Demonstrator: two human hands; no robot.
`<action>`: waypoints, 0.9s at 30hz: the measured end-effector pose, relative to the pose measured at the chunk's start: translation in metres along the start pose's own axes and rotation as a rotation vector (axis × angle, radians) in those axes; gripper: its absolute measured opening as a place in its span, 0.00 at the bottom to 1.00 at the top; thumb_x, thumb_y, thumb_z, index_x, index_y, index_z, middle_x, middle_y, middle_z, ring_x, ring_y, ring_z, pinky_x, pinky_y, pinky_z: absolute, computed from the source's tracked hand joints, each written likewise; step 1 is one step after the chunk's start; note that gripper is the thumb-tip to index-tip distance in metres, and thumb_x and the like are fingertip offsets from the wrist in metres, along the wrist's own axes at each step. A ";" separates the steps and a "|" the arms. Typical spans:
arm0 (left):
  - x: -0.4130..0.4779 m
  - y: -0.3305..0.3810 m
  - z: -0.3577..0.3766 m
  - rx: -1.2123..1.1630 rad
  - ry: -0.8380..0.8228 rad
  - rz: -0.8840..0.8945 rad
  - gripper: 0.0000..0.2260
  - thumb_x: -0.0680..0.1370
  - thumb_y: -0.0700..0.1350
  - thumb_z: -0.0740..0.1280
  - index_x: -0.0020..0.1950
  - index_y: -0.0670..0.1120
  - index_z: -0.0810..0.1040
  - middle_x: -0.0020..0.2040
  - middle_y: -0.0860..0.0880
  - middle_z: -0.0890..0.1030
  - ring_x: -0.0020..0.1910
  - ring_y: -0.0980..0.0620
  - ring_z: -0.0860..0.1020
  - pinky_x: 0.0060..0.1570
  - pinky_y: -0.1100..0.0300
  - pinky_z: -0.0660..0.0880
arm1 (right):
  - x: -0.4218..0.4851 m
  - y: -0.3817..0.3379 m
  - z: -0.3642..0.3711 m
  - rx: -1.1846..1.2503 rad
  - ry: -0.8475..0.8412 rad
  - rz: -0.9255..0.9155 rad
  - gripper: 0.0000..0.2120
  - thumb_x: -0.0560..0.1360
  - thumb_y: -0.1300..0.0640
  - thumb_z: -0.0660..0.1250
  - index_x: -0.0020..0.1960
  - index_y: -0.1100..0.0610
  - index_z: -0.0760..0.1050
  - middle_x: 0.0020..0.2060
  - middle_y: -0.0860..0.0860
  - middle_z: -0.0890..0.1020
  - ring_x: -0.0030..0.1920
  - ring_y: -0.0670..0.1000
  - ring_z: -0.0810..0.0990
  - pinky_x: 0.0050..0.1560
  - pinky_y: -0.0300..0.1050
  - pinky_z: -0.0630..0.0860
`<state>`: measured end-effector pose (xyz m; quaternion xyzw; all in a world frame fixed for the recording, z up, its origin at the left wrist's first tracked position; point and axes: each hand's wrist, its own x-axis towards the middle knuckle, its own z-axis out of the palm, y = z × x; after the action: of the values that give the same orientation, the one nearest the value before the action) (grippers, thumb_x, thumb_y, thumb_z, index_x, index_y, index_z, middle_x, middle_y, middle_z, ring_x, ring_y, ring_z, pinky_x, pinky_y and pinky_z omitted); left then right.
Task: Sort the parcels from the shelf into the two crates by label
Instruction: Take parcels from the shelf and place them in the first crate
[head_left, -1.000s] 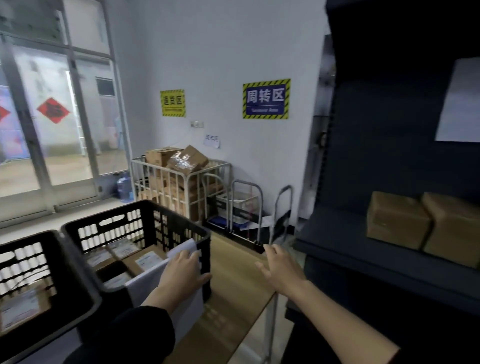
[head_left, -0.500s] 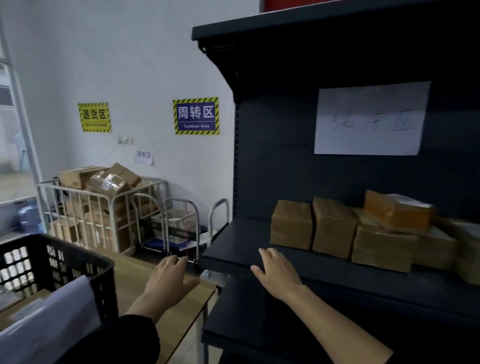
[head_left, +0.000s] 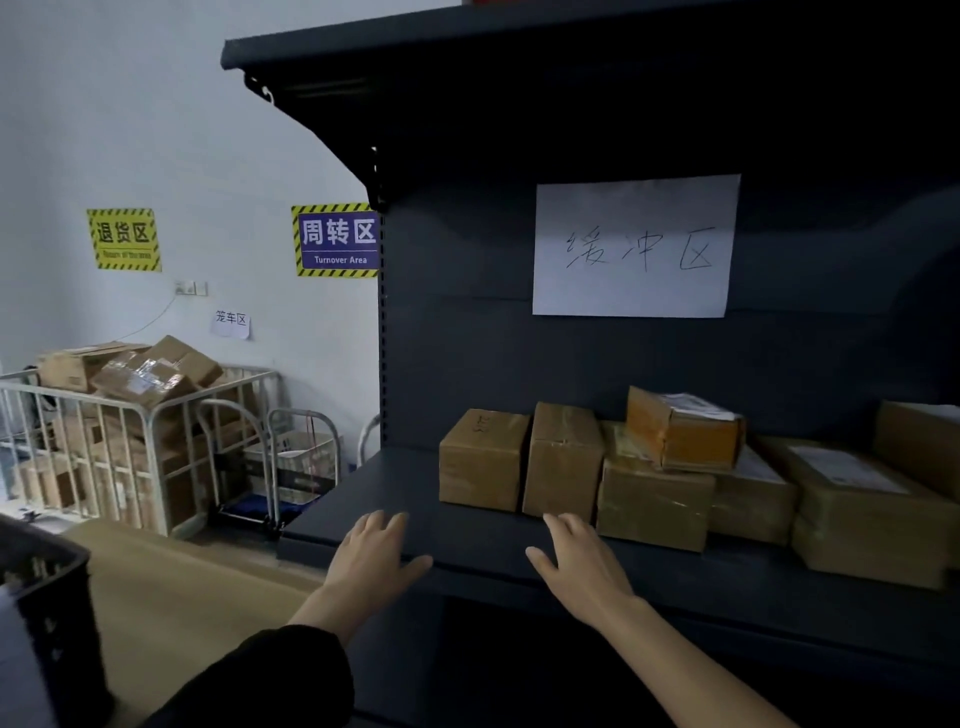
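Parcels sit in a row on the dark shelf (head_left: 395, 493), brown cartons pushed toward its back, and both hands are empty with fingers spread, reaching in over the shelf's front edge. The left hand (head_left: 376, 553) hovers above bare shelf, left of the row; the right hand (head_left: 582, 564) is just in front of the tall carton (head_left: 563, 460), its fingertips near that carton's lower front edge, though contact cannot be confirmed. The leftmost carton (head_left: 483, 460) stands just beside the tall one, apparently touching it. To do this pick well, I would take 1 end carton with a hand on each side, draw it straight forward clear of its neighbour, and turn it to find the label before choosing a crate, since no label shows on the 2 nearest fronts. The orange parcel (head_left: 683, 434) lies tilted on top of a larger carton (head_left: 652, 496) further right, so that stack is better left undisturbed for now. Only a corner of 1 black crate (head_left: 49, 587) shows at the lower left, beside the wooden tabletop (head_left: 171, 587); its contents are hidden, and the second crate is out of sight.
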<state>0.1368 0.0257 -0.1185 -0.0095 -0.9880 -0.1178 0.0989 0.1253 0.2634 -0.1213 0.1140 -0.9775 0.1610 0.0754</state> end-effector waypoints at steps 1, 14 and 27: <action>0.002 0.004 0.002 0.003 -0.005 0.002 0.31 0.76 0.59 0.61 0.74 0.45 0.58 0.71 0.45 0.65 0.72 0.45 0.60 0.69 0.54 0.61 | -0.001 0.005 0.000 0.004 0.000 0.004 0.27 0.80 0.44 0.52 0.75 0.56 0.54 0.72 0.51 0.62 0.71 0.51 0.62 0.68 0.45 0.64; 0.049 0.046 0.015 -0.063 0.074 0.078 0.29 0.77 0.56 0.61 0.73 0.45 0.59 0.72 0.46 0.62 0.73 0.46 0.58 0.69 0.55 0.60 | 0.003 0.032 -0.001 0.083 0.023 0.042 0.28 0.80 0.45 0.52 0.75 0.55 0.53 0.74 0.50 0.59 0.73 0.49 0.59 0.70 0.43 0.61; 0.146 0.081 0.008 -0.047 0.146 0.207 0.31 0.75 0.59 0.61 0.73 0.44 0.59 0.76 0.43 0.58 0.76 0.45 0.53 0.74 0.53 0.51 | 0.052 0.010 -0.032 0.106 0.190 0.040 0.27 0.79 0.44 0.53 0.75 0.52 0.54 0.74 0.47 0.58 0.73 0.46 0.58 0.71 0.42 0.60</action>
<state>-0.0041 0.1056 -0.0786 -0.1052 -0.9690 -0.1303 0.1818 0.0765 0.2735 -0.0846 0.0827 -0.9580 0.2241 0.1583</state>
